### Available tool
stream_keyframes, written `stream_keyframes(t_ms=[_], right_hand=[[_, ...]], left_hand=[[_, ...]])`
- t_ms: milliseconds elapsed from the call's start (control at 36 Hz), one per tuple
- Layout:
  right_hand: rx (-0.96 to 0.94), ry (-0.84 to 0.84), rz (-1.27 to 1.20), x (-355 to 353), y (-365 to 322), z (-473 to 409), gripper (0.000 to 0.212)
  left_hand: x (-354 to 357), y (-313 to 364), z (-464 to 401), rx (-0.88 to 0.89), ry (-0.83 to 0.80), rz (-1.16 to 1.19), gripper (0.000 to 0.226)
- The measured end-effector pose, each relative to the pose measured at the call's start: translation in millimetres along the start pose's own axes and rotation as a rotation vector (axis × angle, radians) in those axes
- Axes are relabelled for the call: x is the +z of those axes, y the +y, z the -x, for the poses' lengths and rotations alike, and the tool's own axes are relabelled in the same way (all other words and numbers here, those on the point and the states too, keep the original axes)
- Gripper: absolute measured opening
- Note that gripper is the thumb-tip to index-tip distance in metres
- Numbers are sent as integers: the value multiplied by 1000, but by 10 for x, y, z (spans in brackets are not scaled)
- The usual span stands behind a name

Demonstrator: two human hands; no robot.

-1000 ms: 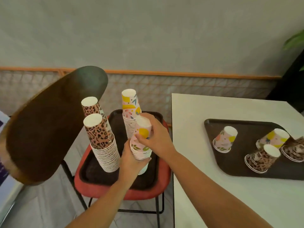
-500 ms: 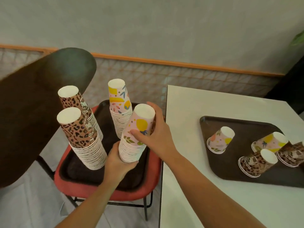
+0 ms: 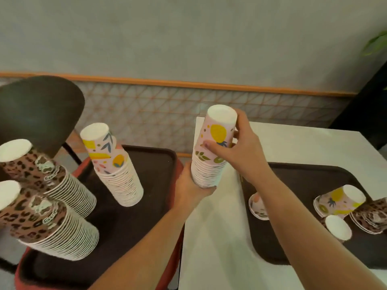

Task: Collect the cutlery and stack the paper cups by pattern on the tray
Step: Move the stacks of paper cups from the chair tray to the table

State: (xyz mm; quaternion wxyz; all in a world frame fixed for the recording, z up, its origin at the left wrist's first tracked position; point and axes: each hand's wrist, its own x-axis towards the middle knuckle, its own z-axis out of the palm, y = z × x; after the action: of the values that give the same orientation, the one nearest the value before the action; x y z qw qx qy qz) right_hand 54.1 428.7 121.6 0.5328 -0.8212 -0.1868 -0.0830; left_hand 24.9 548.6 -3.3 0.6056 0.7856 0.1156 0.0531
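Observation:
I hold a stack of pink fruit-pattern cups (image 3: 211, 164) in the air over the gap between the chair and the white table (image 3: 213, 237). My left hand (image 3: 191, 188) grips its bottom and my right hand (image 3: 240, 149) grips its upper part. On the dark tray on the chair (image 3: 150, 185) stand another fruit-pattern stack (image 3: 117, 170) and two leopard-pattern stacks (image 3: 48, 181) (image 3: 48, 231). The dark tray on the table (image 3: 293, 237) carries loose cups lying on their sides: two fruit-pattern cups (image 3: 258, 207) (image 3: 339, 203) and leopard cups (image 3: 370, 214). No cutlery is visible.
The red chair (image 3: 178, 243) has a dark curved backrest (image 3: 39, 109) at the left. A wall with an orange rail (image 3: 188, 82) runs behind. A green plant (image 3: 374, 45) shows at the upper right.
Both hands have lifted the pink fruit-pattern stack off the chair tray and carried it right, toward the table. The camera has moved closer.

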Motion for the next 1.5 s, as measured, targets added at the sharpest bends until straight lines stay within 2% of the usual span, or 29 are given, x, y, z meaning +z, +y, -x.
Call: stream_keyframes(t_ms=[111, 278, 639, 722, 778, 833, 861, 1000, 1167, 1306, 1389, 1500], right_hand=[[30, -33, 59, -129, 324, -189, 63], [54, -89, 96, -210, 727, -364, 65], [44, -85, 90, -246, 1015, -432, 69], [36, -65, 93, -241, 996, -410, 75], [30, -32, 110, -242, 948, -381, 84], [7, 36, 137, -247, 852, -330, 95], [-16, 80, 159, -250, 789, -295, 98], [-204, 205, 237, -237, 478, -81, 87], [-328, 142, 221, 32, 105, 200, 69], [-332, 82, 102, 470, -269, 423, 58], [-310, 60, 18, 827, -500, 570, 55], [-304, 2, -28, 1313, -800, 717, 53]], left_hand=[[338, -99, -261, -16, -1, 44, 72], [699, -270, -515, -32, -4, 45, 78], [877, -392, -662, 6, -3, -20, 78], [835, -419, -646, -26, -26, -80, 84], [789, -433, -596, -49, -24, -115, 97], [717, -428, -516, -63, -15, -150, 108], [676, -431, -467, -56, -3, -175, 107], [354, -408, -141, 118, 110, -367, 68], [-194, -232, 572, 385, 283, -453, 48], [-789, -269, 1066, 455, 376, -504, 46], [-1174, -259, 1297, 438, 431, -526, 46], [-1664, -250, 1463, 424, 587, -512, 53]])
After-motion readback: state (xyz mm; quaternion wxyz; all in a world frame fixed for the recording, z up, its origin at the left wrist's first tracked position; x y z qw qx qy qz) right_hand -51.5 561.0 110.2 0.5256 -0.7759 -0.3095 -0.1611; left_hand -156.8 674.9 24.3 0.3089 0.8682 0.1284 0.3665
